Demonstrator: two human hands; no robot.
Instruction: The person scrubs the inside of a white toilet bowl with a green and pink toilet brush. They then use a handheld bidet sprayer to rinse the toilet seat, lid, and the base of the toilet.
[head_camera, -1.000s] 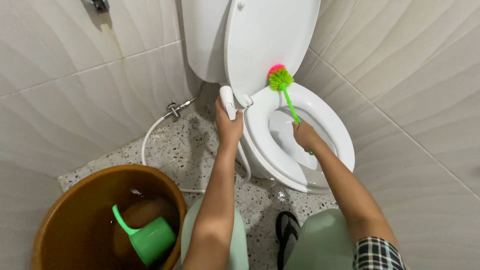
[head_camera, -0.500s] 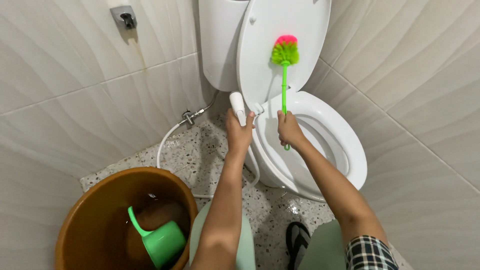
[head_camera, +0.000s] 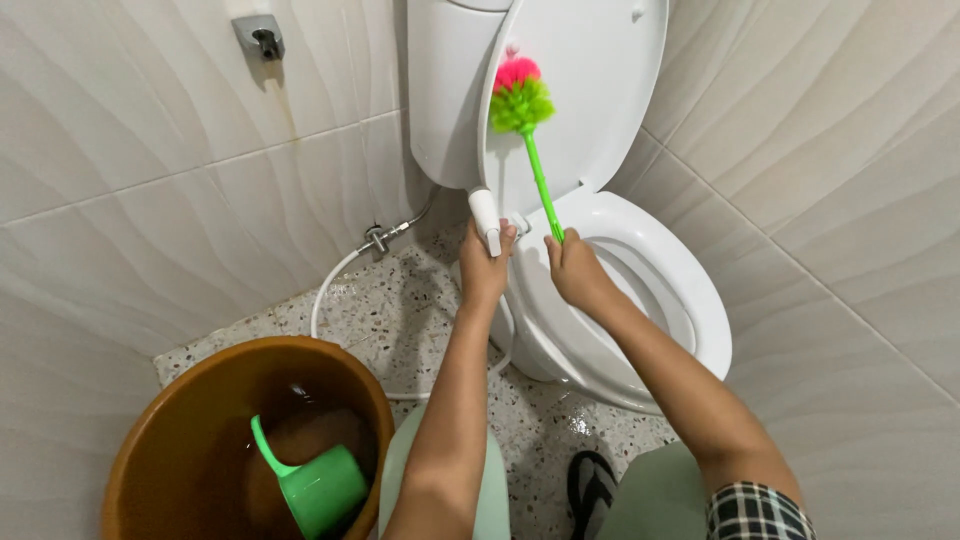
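My left hand (head_camera: 484, 266) grips a white bidet sprayer head (head_camera: 486, 218) whose hose (head_camera: 335, 278) runs to a wall valve. My right hand (head_camera: 574, 269) holds the green handle of a toilet brush (head_camera: 522, 103), its pink and green bristles raised against the underside of the lifted white lid (head_camera: 590, 90). The white toilet seat (head_camera: 690, 300) lies down over the bowl just right of my hands.
A brown bucket (head_camera: 190, 400) with water and a green dipper (head_camera: 318, 487) stands at the lower left. A metal wall fitting (head_camera: 259, 36) sits high on the tiled wall. Speckled floor (head_camera: 400, 310), a black sandal (head_camera: 592, 490), tiled walls on both sides.
The brush has risen from the bowl rim up onto the lid. My right hand moved up and left with it. The left hand kept its hold on the sprayer.
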